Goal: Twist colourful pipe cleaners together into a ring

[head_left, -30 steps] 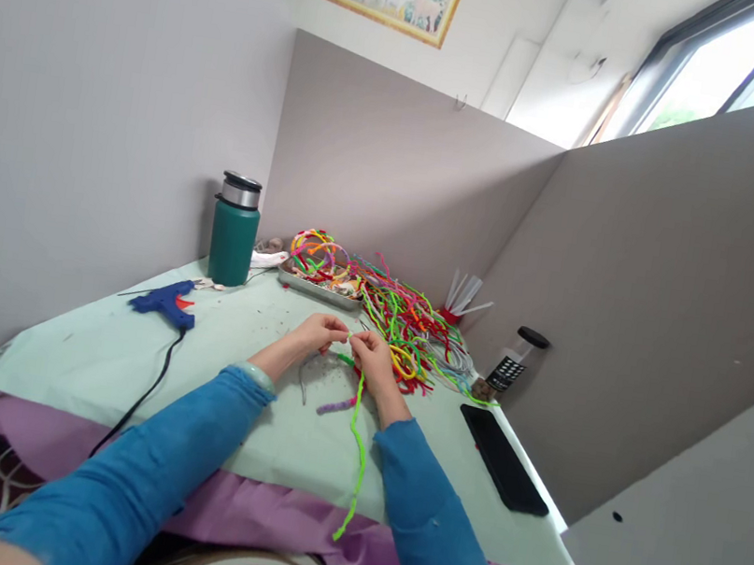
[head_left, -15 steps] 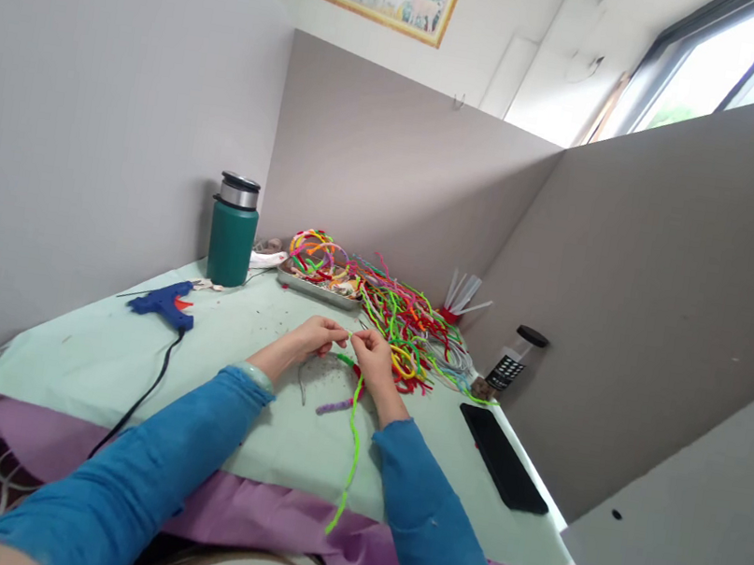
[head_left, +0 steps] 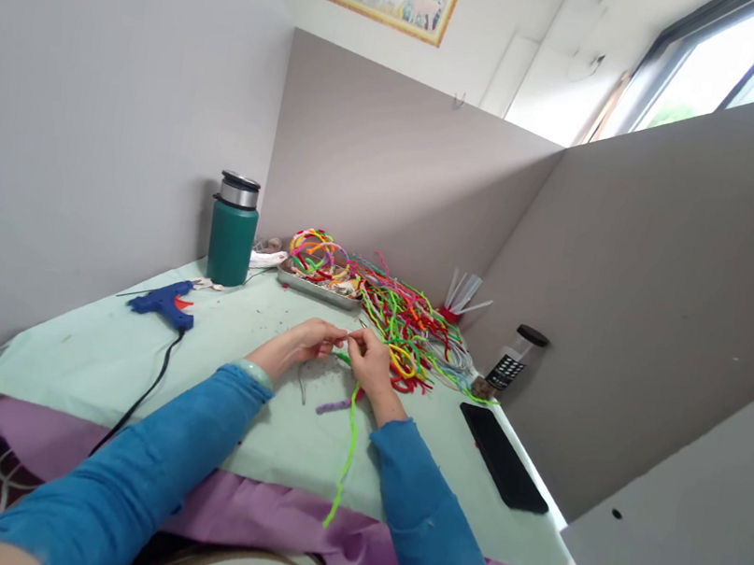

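My left hand [head_left: 303,343] and my right hand [head_left: 370,360] meet over the pale green table cover [head_left: 230,364], fingers pinched together on a bright green pipe cleaner [head_left: 347,453]. Its long tail hangs down between my blue sleeves past the table's front edge. A short purple pipe cleaner piece [head_left: 334,405] lies just below my hands, beside a thin grey wire [head_left: 302,383].
A heap of coloured pipe cleaners [head_left: 406,325] and a metal tray [head_left: 317,285] sit behind my hands. A green flask [head_left: 233,231] and a blue glue gun [head_left: 165,302] with its black cord stand left. A black phone [head_left: 503,458] and a black-capped jar [head_left: 513,359] lie right. Grey partitions enclose the desk.
My hands have sunk slightly toward the table, still pinched together. The green tail has swung a little to the left.
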`<move>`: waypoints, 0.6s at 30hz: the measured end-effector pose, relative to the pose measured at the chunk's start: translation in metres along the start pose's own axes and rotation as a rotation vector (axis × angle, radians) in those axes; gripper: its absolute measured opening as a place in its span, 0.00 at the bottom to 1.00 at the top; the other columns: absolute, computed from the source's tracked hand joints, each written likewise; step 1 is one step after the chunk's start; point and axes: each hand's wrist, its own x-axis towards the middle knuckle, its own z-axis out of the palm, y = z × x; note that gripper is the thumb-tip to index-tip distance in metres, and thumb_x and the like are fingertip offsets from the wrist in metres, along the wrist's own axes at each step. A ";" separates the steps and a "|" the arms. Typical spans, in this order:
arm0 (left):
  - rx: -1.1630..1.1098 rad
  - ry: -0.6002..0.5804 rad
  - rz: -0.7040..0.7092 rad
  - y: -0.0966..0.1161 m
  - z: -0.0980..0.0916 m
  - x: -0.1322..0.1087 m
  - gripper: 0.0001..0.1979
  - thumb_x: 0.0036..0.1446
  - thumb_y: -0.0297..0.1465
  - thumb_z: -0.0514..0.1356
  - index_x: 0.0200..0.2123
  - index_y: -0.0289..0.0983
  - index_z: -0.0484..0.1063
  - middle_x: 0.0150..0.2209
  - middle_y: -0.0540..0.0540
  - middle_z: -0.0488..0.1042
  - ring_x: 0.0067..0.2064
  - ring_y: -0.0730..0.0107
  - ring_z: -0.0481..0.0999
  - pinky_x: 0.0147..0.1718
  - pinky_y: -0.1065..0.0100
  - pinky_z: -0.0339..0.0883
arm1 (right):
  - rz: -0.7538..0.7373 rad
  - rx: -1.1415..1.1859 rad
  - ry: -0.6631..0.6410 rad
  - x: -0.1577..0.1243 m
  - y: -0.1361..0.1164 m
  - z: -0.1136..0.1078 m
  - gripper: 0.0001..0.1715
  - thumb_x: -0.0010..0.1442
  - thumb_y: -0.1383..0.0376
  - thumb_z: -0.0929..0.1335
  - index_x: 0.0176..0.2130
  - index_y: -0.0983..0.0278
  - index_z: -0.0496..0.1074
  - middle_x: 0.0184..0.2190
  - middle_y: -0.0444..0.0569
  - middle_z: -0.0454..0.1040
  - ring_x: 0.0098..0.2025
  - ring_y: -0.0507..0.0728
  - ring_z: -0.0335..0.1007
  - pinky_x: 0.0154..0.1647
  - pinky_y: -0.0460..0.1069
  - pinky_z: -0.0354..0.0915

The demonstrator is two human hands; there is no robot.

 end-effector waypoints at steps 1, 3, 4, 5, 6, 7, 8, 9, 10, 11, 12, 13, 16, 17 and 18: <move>-0.001 0.009 -0.005 0.000 0.000 0.000 0.13 0.40 0.33 0.65 0.20 0.33 0.64 0.13 0.57 0.53 0.16 0.84 0.49 0.15 0.74 0.42 | -0.006 -0.003 -0.003 0.000 0.000 0.000 0.07 0.54 0.64 0.62 0.30 0.61 0.68 0.26 0.45 0.70 0.28 0.53 0.62 0.30 0.47 0.55; 0.003 0.019 -0.008 0.000 0.000 0.001 0.13 0.39 0.33 0.65 0.20 0.33 0.64 0.13 0.57 0.53 0.16 0.84 0.49 0.15 0.74 0.42 | -0.005 0.001 -0.004 0.000 0.001 0.001 0.07 0.54 0.64 0.61 0.31 0.61 0.69 0.26 0.45 0.70 0.28 0.54 0.63 0.30 0.47 0.56; 0.008 0.018 -0.008 0.000 0.000 0.001 0.13 0.39 0.33 0.65 0.19 0.33 0.64 0.13 0.57 0.53 0.16 0.84 0.49 0.15 0.74 0.43 | 0.000 0.004 0.000 -0.001 0.001 0.002 0.07 0.54 0.64 0.62 0.31 0.61 0.69 0.26 0.45 0.70 0.28 0.54 0.63 0.30 0.47 0.56; 0.011 0.015 -0.008 -0.001 0.000 0.001 0.12 0.39 0.32 0.65 0.19 0.33 0.64 0.13 0.57 0.53 0.16 0.84 0.49 0.15 0.74 0.43 | 0.005 0.004 0.006 -0.001 0.002 0.003 0.07 0.54 0.64 0.62 0.31 0.61 0.69 0.26 0.45 0.70 0.28 0.54 0.63 0.30 0.47 0.56; 0.013 0.014 -0.007 -0.001 0.000 0.002 0.12 0.38 0.32 0.65 0.19 0.33 0.64 0.13 0.57 0.52 0.16 0.83 0.49 0.15 0.74 0.44 | 0.010 0.000 0.013 -0.001 0.003 0.004 0.07 0.54 0.64 0.62 0.31 0.61 0.68 0.25 0.44 0.70 0.28 0.54 0.63 0.30 0.47 0.55; 0.016 0.016 -0.009 -0.001 0.000 0.002 0.11 0.38 0.31 0.65 0.19 0.33 0.64 0.13 0.57 0.52 0.16 0.83 0.50 0.15 0.74 0.44 | 0.014 -0.007 0.019 -0.001 0.003 0.005 0.07 0.54 0.64 0.62 0.31 0.61 0.68 0.25 0.44 0.70 0.27 0.53 0.63 0.30 0.47 0.55; 0.021 0.022 -0.013 -0.001 0.000 0.002 0.11 0.38 0.31 0.64 0.20 0.33 0.64 0.13 0.57 0.52 0.16 0.83 0.50 0.15 0.74 0.44 | 0.019 -0.018 0.021 -0.001 0.004 0.005 0.07 0.54 0.64 0.62 0.31 0.61 0.68 0.25 0.44 0.70 0.27 0.53 0.62 0.30 0.47 0.55; 0.028 0.031 -0.016 -0.002 0.000 0.002 0.10 0.38 0.30 0.64 0.20 0.33 0.64 0.13 0.57 0.52 0.16 0.83 0.50 0.15 0.74 0.44 | 0.025 -0.031 0.019 -0.001 0.004 0.006 0.07 0.54 0.64 0.62 0.31 0.61 0.68 0.25 0.44 0.70 0.27 0.53 0.62 0.29 0.47 0.55; 0.036 0.038 -0.018 -0.002 0.000 0.002 0.09 0.38 0.30 0.63 0.20 0.33 0.64 0.12 0.57 0.53 0.16 0.83 0.50 0.15 0.74 0.45 | 0.031 -0.044 0.016 -0.001 0.005 0.007 0.07 0.54 0.63 0.62 0.31 0.61 0.68 0.25 0.44 0.70 0.27 0.53 0.62 0.29 0.47 0.55; 0.044 0.043 -0.015 -0.003 0.000 0.002 0.09 0.38 0.30 0.63 0.20 0.33 0.64 0.12 0.57 0.53 0.15 0.83 0.50 0.15 0.74 0.45 | 0.035 -0.056 0.013 -0.001 0.005 0.007 0.07 0.54 0.63 0.62 0.31 0.61 0.68 0.25 0.44 0.70 0.26 0.53 0.62 0.30 0.47 0.55; 0.054 0.046 -0.009 -0.003 0.000 0.003 0.09 0.38 0.30 0.62 0.20 0.33 0.64 0.12 0.57 0.53 0.15 0.83 0.51 0.15 0.74 0.45 | 0.038 -0.066 0.014 -0.001 0.006 0.007 0.07 0.55 0.63 0.61 0.31 0.61 0.68 0.25 0.45 0.70 0.27 0.53 0.62 0.30 0.47 0.55; 0.063 0.051 -0.001 -0.004 -0.001 0.003 0.09 0.38 0.30 0.62 0.20 0.34 0.64 0.12 0.57 0.53 0.15 0.83 0.51 0.15 0.74 0.45 | 0.042 -0.074 0.016 -0.001 0.007 0.008 0.07 0.55 0.63 0.61 0.31 0.61 0.68 0.25 0.45 0.70 0.27 0.53 0.62 0.31 0.47 0.55; 0.103 0.079 0.017 -0.006 -0.002 0.006 0.09 0.39 0.31 0.62 0.21 0.35 0.63 0.12 0.57 0.53 0.14 0.82 0.51 0.15 0.74 0.44 | 0.064 -0.084 0.022 -0.001 0.009 0.009 0.08 0.56 0.62 0.61 0.31 0.61 0.67 0.24 0.45 0.70 0.27 0.54 0.63 0.31 0.47 0.56; 0.125 0.093 0.022 -0.007 -0.003 0.006 0.10 0.39 0.32 0.62 0.22 0.35 0.63 0.12 0.57 0.53 0.14 0.82 0.52 0.14 0.74 0.44 | 0.071 -0.081 0.022 0.000 0.009 0.010 0.08 0.55 0.62 0.61 0.31 0.61 0.67 0.24 0.45 0.69 0.27 0.54 0.63 0.31 0.47 0.56; 0.151 0.107 0.028 -0.008 -0.003 0.007 0.10 0.39 0.32 0.62 0.22 0.35 0.64 0.12 0.57 0.54 0.14 0.82 0.52 0.14 0.74 0.44 | 0.076 -0.073 0.022 0.000 0.010 0.010 0.08 0.55 0.62 0.61 0.30 0.61 0.67 0.24 0.45 0.69 0.27 0.53 0.63 0.31 0.47 0.56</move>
